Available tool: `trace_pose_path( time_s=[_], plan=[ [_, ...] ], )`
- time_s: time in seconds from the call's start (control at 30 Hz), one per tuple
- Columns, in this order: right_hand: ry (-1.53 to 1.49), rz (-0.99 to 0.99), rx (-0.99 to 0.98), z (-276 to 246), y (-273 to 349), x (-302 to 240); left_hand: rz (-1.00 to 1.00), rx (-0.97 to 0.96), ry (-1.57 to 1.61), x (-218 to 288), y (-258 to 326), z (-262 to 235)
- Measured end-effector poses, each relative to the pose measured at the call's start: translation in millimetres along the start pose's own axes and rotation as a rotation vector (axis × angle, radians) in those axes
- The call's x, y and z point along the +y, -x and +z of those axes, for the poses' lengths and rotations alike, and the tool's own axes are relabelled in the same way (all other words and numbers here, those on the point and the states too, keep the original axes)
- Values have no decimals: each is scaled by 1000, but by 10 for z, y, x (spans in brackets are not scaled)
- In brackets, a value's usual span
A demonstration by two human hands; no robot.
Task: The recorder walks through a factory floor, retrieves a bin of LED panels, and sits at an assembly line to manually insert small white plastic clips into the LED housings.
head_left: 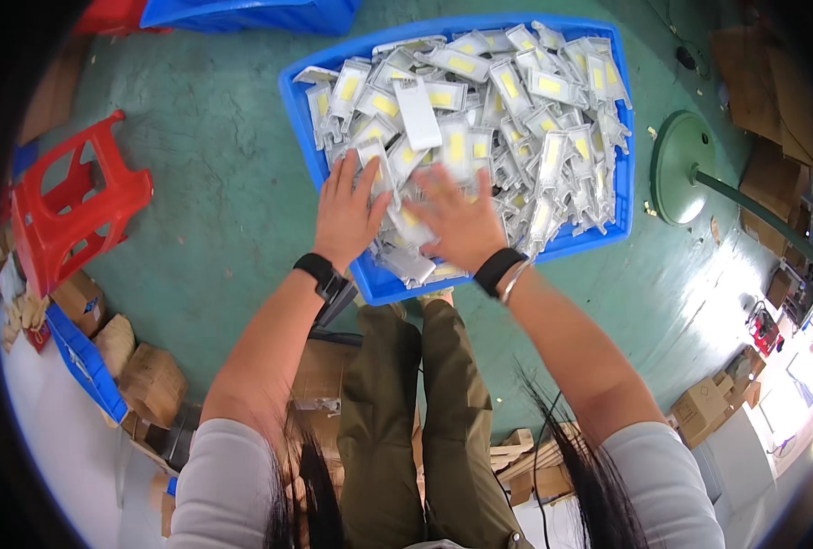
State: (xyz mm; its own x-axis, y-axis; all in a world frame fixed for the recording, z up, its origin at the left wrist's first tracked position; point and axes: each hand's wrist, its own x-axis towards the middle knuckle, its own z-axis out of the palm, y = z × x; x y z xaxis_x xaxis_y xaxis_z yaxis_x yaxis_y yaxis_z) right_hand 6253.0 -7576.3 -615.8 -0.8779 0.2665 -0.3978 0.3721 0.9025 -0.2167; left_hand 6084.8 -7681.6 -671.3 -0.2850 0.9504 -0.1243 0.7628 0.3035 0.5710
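Observation:
A blue plastic tub (pixel 298 128) on the floor is heaped with flat, clear-and-whitish plastic pieces (pixel 461 62), most bearing a yellow strip. One plain white, bar-shaped piece (pixel 418 114) lies on top, just beyond my hands. My left hand (pixel 347 215) is over the tub's near left side, fingers spread, touching or just above the pieces there. Beside it, my right hand (pixel 461 220) is spread palm down over the near middle of the heap, its fingers slightly blurred. Neither hand visibly grips a piece. My palms hide the pieces underneath.
A red plastic stool (pixel 86 197) lies tipped to the left. Another blue bin (pixel 251 14) stands at the far edge. On the right is a round green base (pixel 681 169) with a pole. Cardboard boxes (pixel 153 384) line the left side; my legs (pixel 384 412) are below the tub.

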Motion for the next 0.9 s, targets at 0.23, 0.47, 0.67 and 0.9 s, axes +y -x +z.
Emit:
trace_pose_path(
  time_s=[0.23, 0.47, 0.67, 0.9],
  plan=[
    [39, -3, 37, -140, 89, 157, -132, 72, 89, 159, -334, 96],
    [-47, -80, -57, -72, 264, 254, 54, -105, -125, 238, 231, 18],
    [-32, -71, -10, 14, 203, 40, 33, -104, -149, 238, 542, 82],
    [14, -185, -35, 172, 395, -88, 194, -211, -185, 328, 815, 164]
  ],
)
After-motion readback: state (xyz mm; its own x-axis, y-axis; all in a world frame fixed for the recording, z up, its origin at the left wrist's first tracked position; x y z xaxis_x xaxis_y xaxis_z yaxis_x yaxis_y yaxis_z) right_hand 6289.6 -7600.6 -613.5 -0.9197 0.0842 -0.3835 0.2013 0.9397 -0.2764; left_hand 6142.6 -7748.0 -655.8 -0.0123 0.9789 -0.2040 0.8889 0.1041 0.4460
